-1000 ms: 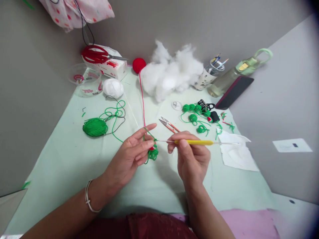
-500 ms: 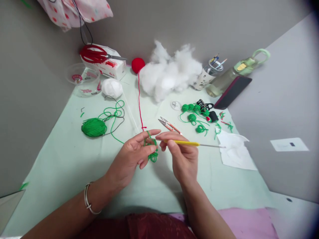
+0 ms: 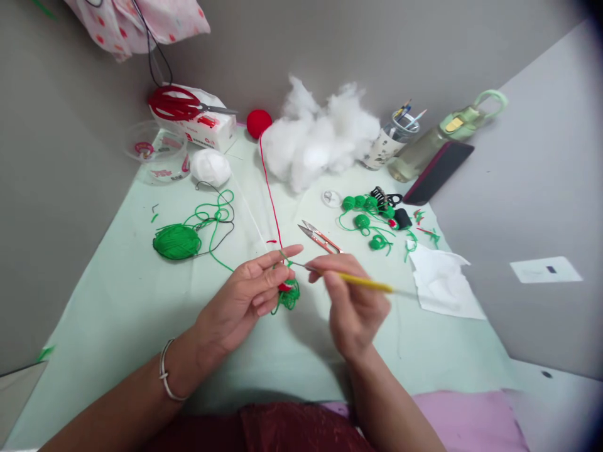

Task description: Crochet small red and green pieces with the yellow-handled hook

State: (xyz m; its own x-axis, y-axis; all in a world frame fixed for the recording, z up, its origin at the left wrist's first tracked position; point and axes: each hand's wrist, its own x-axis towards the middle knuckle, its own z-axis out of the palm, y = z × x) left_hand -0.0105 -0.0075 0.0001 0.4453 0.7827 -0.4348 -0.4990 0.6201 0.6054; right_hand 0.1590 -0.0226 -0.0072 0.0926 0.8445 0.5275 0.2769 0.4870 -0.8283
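My left hand pinches a small green crochet piece with a bit of red in it, forefinger stretched out with yarn running over it. My right hand grips a yellow-handled crochet hook, its metal tip at the green piece. A red yarn strand runs from the piece up to a red yarn ball. A green yarn ball lies to the left with loose loops of yarn beside it.
On the pale green mat lie thread snips, several small green crochet balls, white stuffing, a white yarn ball, red scissors on a tissue box, a pen cup, a bottle, a phone and white paper.
My right hand drew the hook left into the piece, then tilted it so the handle points down to the right. The left hand stayed almost still.
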